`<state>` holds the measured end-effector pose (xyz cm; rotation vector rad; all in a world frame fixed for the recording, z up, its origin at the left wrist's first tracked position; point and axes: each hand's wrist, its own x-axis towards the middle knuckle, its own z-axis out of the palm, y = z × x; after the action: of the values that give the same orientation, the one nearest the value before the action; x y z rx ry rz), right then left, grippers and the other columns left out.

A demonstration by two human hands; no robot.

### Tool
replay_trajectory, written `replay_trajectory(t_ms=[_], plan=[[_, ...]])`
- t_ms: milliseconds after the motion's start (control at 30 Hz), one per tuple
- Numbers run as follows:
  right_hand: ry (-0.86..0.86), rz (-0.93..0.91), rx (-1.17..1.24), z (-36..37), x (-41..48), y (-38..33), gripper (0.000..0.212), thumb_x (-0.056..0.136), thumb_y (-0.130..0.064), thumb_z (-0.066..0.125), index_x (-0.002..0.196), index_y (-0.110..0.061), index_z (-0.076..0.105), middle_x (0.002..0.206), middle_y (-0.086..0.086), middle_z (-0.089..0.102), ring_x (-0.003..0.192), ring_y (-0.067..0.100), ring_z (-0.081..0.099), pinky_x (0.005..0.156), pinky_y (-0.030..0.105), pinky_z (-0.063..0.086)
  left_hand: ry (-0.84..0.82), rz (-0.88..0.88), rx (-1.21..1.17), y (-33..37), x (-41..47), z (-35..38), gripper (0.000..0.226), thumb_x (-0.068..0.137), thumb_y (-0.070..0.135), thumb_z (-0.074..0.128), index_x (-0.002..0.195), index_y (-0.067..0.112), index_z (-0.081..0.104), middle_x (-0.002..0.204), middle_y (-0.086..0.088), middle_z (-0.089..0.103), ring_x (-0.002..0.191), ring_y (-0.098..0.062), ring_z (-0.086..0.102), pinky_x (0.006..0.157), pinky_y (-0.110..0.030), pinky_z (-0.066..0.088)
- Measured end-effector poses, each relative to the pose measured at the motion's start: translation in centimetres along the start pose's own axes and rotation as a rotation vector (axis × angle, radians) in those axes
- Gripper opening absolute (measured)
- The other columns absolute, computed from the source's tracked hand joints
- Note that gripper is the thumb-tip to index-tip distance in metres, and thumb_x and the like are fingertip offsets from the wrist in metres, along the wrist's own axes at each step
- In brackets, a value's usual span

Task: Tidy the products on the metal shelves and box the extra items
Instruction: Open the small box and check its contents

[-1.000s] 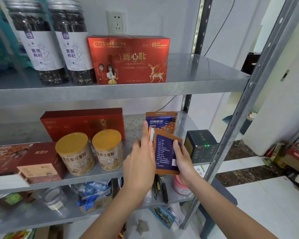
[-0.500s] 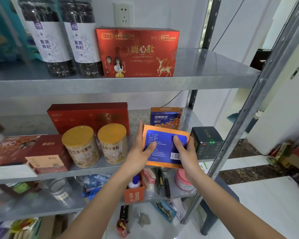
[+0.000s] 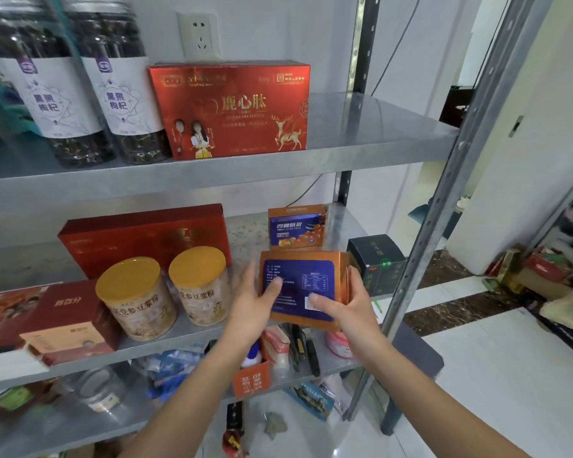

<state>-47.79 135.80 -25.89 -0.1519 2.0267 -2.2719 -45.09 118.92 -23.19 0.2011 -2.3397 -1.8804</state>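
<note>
Both my hands hold an orange box with a blue back panel (image 3: 303,282) in front of the middle metal shelf (image 3: 341,223). My left hand (image 3: 253,302) grips its left edge, thumb across the panel. My right hand (image 3: 344,304) grips its right edge, thumb on the lower panel. A matching orange and blue box (image 3: 296,228) stands on the shelf just behind it. A dark green box (image 3: 377,262) stands to the right of the held box.
Two gold-lidded cans (image 3: 129,292) (image 3: 201,285) and red boxes (image 3: 143,239) fill the middle shelf's left. The top shelf carries a red deer box (image 3: 229,110) and two dark jars (image 3: 119,81). A slanted upright (image 3: 444,193) bounds the right. Clutter fills the lower shelf (image 3: 278,352).
The held box was turned from upright to lying wide, then moved right and slightly down toward the shelf's front edge. Both hands kept hold of it.
</note>
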Motion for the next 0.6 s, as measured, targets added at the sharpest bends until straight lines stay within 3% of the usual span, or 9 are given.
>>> replay_trajectory(t_ms=[33,100,200,300,367,433,500,600], plan=[[0.058,-0.059,-0.070,0.3,-0.7,-0.1,0.064,0.072,-0.013,0.084,0.119,-0.038,0.049,0.107,-0.008,0.070,0.099,0.010,0.068,0.080,0.028,0.057,-0.055,0.026,-0.041,0.6,-0.5,0.7,0.046,0.093,0.028,0.061,0.133,0.038,0.039,0.134,0.014,0.051,0.114,0.020,0.048,0.093,-0.007,0.043],[0.071,-0.141,-0.131,0.7,-2.4,-0.1,0.061,0.072,-0.018,0.082,0.118,-0.038,0.048,0.105,-0.019,0.068,0.099,0.001,0.066,0.078,0.016,0.053,-0.259,0.010,-0.112,1.4,-1.8,2.4,0.056,0.082,0.041,0.066,0.130,0.043,0.038,0.129,0.017,0.052,0.104,0.024,0.051,0.079,0.000,0.042],[-0.106,-0.121,-0.075,-0.2,-5.0,0.2,0.066,0.077,-0.030,0.073,0.137,-0.034,0.046,0.125,-0.025,0.061,0.118,0.000,0.057,0.088,0.014,0.048,-0.348,-0.068,-0.175,1.1,-2.4,3.6,0.066,0.071,0.035,0.080,0.129,0.029,0.050,0.118,0.005,0.067,0.101,0.000,0.066,0.074,-0.013,0.052],[-0.086,-0.080,-0.115,-3.5,-7.0,0.0,0.041,0.091,-0.030,0.064,0.133,-0.029,0.060,0.134,-0.013,0.060,0.128,0.006,0.052,0.099,0.021,0.046,-0.351,-0.136,-0.221,0.4,-2.0,4.1,0.065,0.060,0.016,0.090,0.117,0.019,0.059,0.107,-0.005,0.072,0.097,-0.018,0.070,0.088,-0.036,0.056],[0.060,-0.079,-0.198,-6.0,-8.3,-0.3,0.041,0.090,-0.030,0.065,0.131,-0.027,0.060,0.131,-0.012,0.061,0.126,0.008,0.054,0.101,0.023,0.047,-0.423,-0.175,-0.230,0.0,-2.3,4.8,0.069,0.054,0.011,0.085,0.118,0.016,0.058,0.106,-0.008,0.072,0.096,-0.024,0.071,0.086,-0.042,0.058],[0.193,-0.041,-0.316,-8.8,-9.8,-0.4,0.065,0.080,-0.031,0.070,0.140,-0.031,0.045,0.137,-0.017,0.052,0.126,0.000,0.049,0.097,0.016,0.045,-0.532,-0.169,-0.246,-0.3,-2.8,6.0,0.065,0.055,0.001,0.084,0.115,0.012,0.060,0.097,-0.007,0.076,0.086,-0.023,0.073,0.072,-0.036,0.060],[0.194,0.048,-0.311,-11.7,-11.7,-0.6,0.079,0.077,-0.024,0.079,0.143,-0.034,0.037,0.134,-0.016,0.050,0.116,-0.007,0.053,0.090,0.015,0.047,-0.638,-0.145,-0.240,-0.4,-3.7,7.5,0.059,0.056,-0.001,0.083,0.110,0.011,0.063,0.095,-0.008,0.076,0.082,-0.023,0.073,0.069,-0.035,0.060],[0.215,0.144,-0.210,-15.9,-15.4,-0.7,0.067,0.067,-0.016,0.083,0.124,-0.030,0.053,0.109,-0.001,0.070,0.093,0.010,0.067,0.078,0.028,0.054,-0.773,-0.104,-0.232,0.0,-5.1,10.3,0.056,0.056,0.004,0.082,0.109,0.011,0.063,0.099,-0.010,0.075,0.084,-0.022,0.072,0.067,-0.032,0.060]])
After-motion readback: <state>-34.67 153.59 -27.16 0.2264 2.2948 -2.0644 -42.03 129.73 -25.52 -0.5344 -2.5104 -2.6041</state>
